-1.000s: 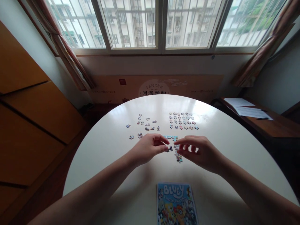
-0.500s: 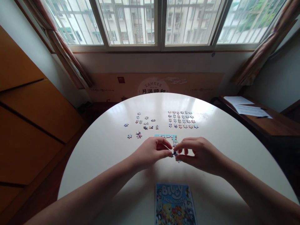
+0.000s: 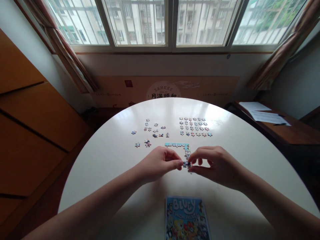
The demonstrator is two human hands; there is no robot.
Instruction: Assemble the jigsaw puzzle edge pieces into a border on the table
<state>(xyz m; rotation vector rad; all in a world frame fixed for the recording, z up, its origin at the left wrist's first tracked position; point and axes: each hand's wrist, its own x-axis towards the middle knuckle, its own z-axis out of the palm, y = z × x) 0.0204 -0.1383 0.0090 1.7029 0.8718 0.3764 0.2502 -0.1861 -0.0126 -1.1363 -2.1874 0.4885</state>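
A dark puzzle piece [image 3: 185,164] sits at the left side of the joined puzzle strip [image 3: 176,144], near its lower end. My left hand [image 3: 163,163] pinches this piece between thumb and index finger. From the other side, my right hand [image 3: 211,165] has its thumb and index finger closed on the strip's lower right part. The strip forms a corner: a light blue row runs across the top, then a column comes down towards me. Part of the column is hidden behind my right fingers.
Loose puzzle pieces [image 3: 155,130] lie scattered beyond my left hand. More pieces stand in neat rows [image 3: 195,126] at the back right. A Bluey picture box [image 3: 186,218] lies near me on the round white table [image 3: 107,156]. Papers [image 3: 266,116] rest on a side desk.
The dark piece has moved slightly and lies flatter against the column. My left fingers have shifted a little, and more of the strip's top row shows. My right hand has moved slightly right.
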